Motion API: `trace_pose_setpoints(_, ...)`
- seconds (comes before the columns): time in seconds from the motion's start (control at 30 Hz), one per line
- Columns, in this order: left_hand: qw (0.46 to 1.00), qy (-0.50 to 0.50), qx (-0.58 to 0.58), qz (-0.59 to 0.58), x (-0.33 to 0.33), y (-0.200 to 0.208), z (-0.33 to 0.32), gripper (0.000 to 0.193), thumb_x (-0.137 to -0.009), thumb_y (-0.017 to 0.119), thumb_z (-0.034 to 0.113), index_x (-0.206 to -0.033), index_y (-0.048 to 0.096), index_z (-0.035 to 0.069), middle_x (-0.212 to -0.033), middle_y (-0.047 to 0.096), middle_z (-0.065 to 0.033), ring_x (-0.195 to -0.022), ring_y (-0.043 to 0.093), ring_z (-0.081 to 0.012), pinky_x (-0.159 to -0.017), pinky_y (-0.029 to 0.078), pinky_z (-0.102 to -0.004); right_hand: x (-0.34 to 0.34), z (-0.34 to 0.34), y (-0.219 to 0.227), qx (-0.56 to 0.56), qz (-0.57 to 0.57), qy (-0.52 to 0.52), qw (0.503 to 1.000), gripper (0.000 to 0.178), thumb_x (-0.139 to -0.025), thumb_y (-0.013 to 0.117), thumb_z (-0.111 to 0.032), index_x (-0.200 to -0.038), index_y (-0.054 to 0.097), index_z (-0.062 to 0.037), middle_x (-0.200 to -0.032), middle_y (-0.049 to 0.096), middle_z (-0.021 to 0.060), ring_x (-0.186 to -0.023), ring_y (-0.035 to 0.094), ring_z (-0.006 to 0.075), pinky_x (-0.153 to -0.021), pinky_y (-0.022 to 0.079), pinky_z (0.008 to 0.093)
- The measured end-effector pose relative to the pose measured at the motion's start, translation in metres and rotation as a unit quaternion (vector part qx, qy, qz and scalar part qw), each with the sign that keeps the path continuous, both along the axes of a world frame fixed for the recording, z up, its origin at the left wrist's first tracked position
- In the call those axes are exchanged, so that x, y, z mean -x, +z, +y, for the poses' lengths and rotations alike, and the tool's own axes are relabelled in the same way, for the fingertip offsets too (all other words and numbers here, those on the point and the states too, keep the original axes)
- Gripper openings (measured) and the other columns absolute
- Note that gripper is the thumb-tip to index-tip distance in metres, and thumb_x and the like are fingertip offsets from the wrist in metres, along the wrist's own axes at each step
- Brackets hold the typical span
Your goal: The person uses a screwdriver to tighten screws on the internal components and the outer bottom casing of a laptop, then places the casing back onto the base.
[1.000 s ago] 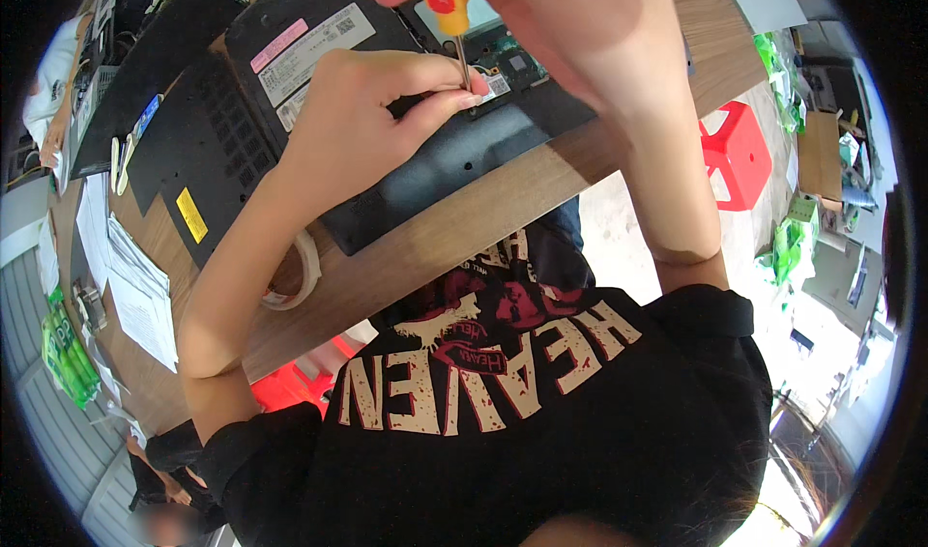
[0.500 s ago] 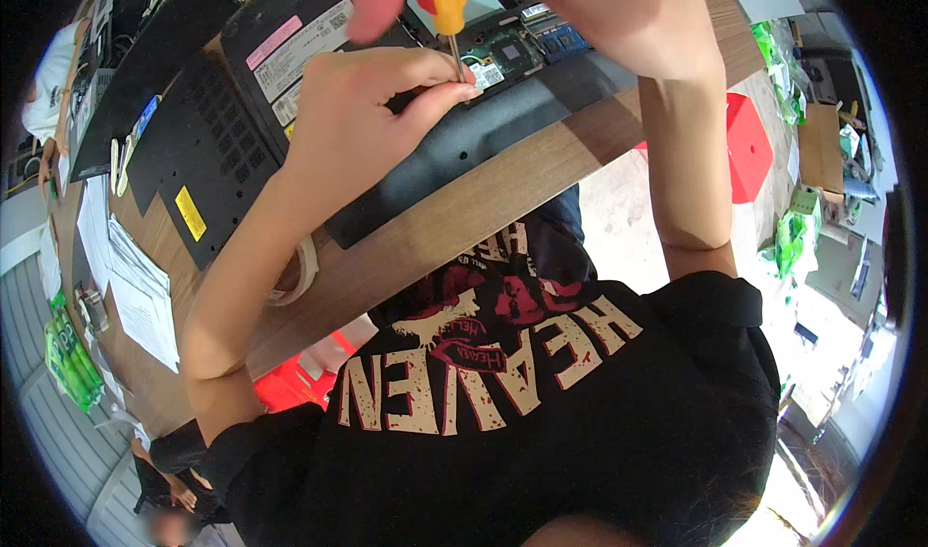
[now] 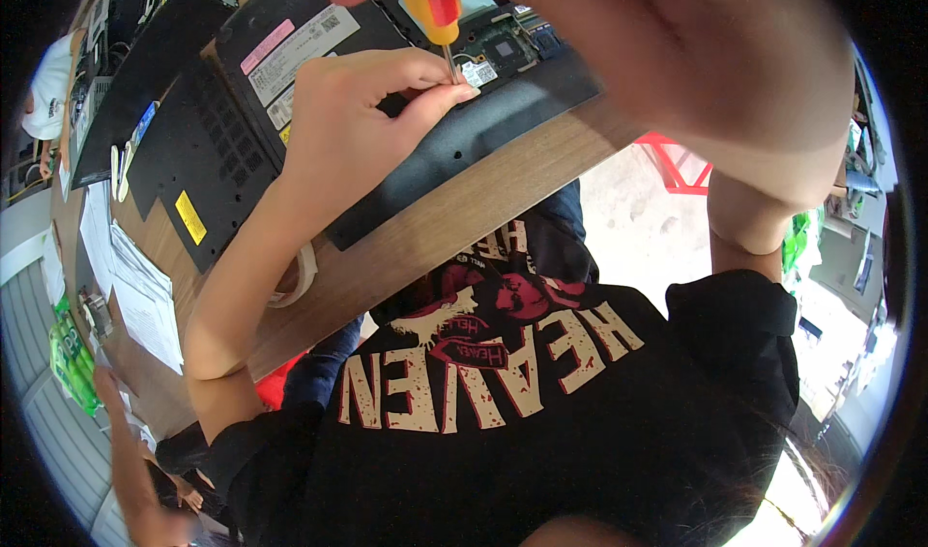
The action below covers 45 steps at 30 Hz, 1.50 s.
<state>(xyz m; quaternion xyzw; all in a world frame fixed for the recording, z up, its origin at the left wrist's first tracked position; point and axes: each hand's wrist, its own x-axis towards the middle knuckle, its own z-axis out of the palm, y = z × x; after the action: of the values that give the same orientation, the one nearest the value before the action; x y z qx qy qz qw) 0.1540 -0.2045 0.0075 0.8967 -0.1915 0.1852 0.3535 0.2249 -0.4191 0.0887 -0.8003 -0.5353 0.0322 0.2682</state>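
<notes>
An upside-down black laptop (image 3: 435, 170) lies on the wooden table, with its circuit board (image 3: 503, 49) exposed. My right hand (image 3: 619, 44) is closed high around the yellow-and-red handle of a screwdriver (image 3: 432, 15), its fingers partly cut off by the upper edge. The thin metal shaft points down at the board beside a small white-labelled card (image 3: 478, 73). Around the shaft's lower end, the thumb and forefinger of my left hand (image 3: 353, 131) are pinched together. Those fingertips hide the tip and whatever it touches.
A black panel (image 3: 155, 180) with a yellow sticker lies left of the laptop. Papers (image 3: 145, 296) and a tape roll (image 3: 302, 274) lie nearby on the table. Opened equipment (image 3: 97, 93) stands at the far left. Another person's arm (image 3: 130, 450) shows at lower left.
My right hand and forearm have swung to the right and lower around the screwdriver handle. The screwdriver leans slightly more leftward. My left hand keeps its pinch. Another person's arm has appeared at lower left.
</notes>
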Motion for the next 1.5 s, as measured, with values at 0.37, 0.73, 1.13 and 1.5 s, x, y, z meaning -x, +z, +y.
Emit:
trace_pose_setpoints(0.37, 1.000, 0.015, 0.000, 0.001, -0.003, -0.008, -0.005, 0.009, -0.072, 0.070, 0.012, -0.072, 0.066, 0.004, -0.064, 0.063, -0.0059, -0.054, 0.060, -0.0179, -0.051, 0.045, -0.0242, -0.005, 0.021, 0.002, -0.001, 0.003, 0.043, 0.999, 0.020, -0.082, 0.059, -0.014, -0.096, 0.053, -0.0014, -0.090, 0.054, 0.0071, -0.077, 0.052, 0.0153, -0.069, 0.042, 0.0269)
trace_pose_setpoints(0.73, 0.997, -0.077, 0.002, 0.031, -0.011, -0.004, 0.003, 0.009, -0.079, 0.062, 0.008, -0.084, 0.065, 0.001, -0.081, 0.067, -0.0083, -0.068, 0.064, -0.0201, -0.064, 0.049, -0.0278, -0.007, 0.029, 0.008, 0.009, 0.003, 0.049, 0.999, 0.020, -0.083, 0.058, -0.013, -0.098, 0.053, -0.0011, -0.092, 0.054, 0.0080, -0.078, 0.052, 0.0159, -0.070, 0.042, 0.0277)
trace_pose_setpoints(1.13, 0.992, -0.066, 0.031, 0.102, -0.005, -0.006, 0.003, 0.011, -0.081, 0.059, 0.006, -0.085, 0.067, 0.000, -0.081, 0.068, -0.0091, -0.074, 0.065, -0.0140, -0.068, 0.048, -0.0234, 0.000, 0.032, 0.010, 0.013, -0.011, 0.057, 0.998, 0.021, -0.083, 0.057, -0.012, -0.100, 0.052, -0.0009, -0.094, 0.054, 0.0088, -0.080, 0.053, 0.0166, -0.072, 0.042, 0.0287)
trace_pose_setpoints(1.5, 0.994, -0.030, 0.062, 0.083, -0.001, -0.004, -0.004, 0.007, -0.076, 0.066, 0.004, -0.080, 0.067, -0.001, -0.077, 0.068, -0.0078, -0.068, 0.064, -0.0098, -0.064, 0.047, -0.0209, -0.006, 0.019, 0.023, 0.030, -0.013, 0.035, 0.999, 0.022, -0.084, 0.056, -0.011, -0.102, 0.052, -0.0006, -0.095, 0.055, 0.0097, -0.081, 0.053, 0.0171, -0.073, 0.043, 0.0296)
